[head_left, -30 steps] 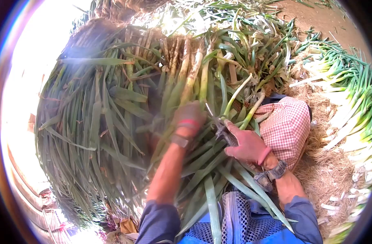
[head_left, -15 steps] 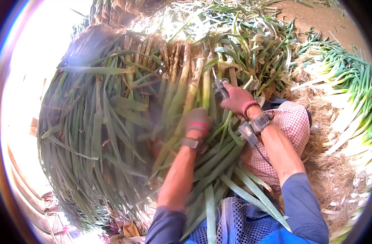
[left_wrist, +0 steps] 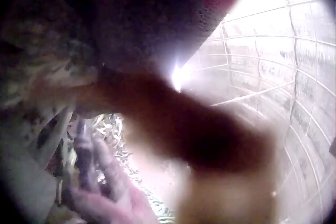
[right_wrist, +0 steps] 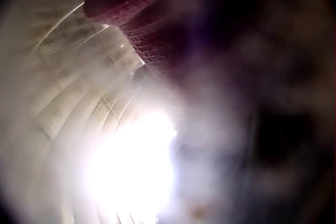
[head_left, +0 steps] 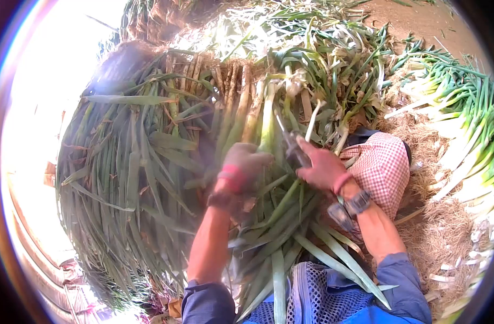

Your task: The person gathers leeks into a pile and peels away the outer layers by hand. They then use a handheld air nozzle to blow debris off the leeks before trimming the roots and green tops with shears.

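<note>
"Leftward of the left hand and its fingers, what is forming the largest mass?"

"A stack of long-leaved onions is lying there, leaves trailing toward the person."

"And past the fingers of the right hand?"

"A checkered cloth is bulging just beyond them, on the right."

"Specify the stalk in work."

"A pale stalk is extending from the left fingertips, its long axis pointing almost straight away from the person."

"Report both hands."

"The left is gripping the stalk's nearer part with curled fingers, though blur is hiding each one. The right is holding a dark tool, index finger lying along it."

"Which hand is nearer?"

"The left is touching the stalk; the right is sitting apart, just beside it. Ahead of the right fingers, the tool's thin tip is slanting leftward toward the stalk; I cannot tell whether they are touching."
</note>
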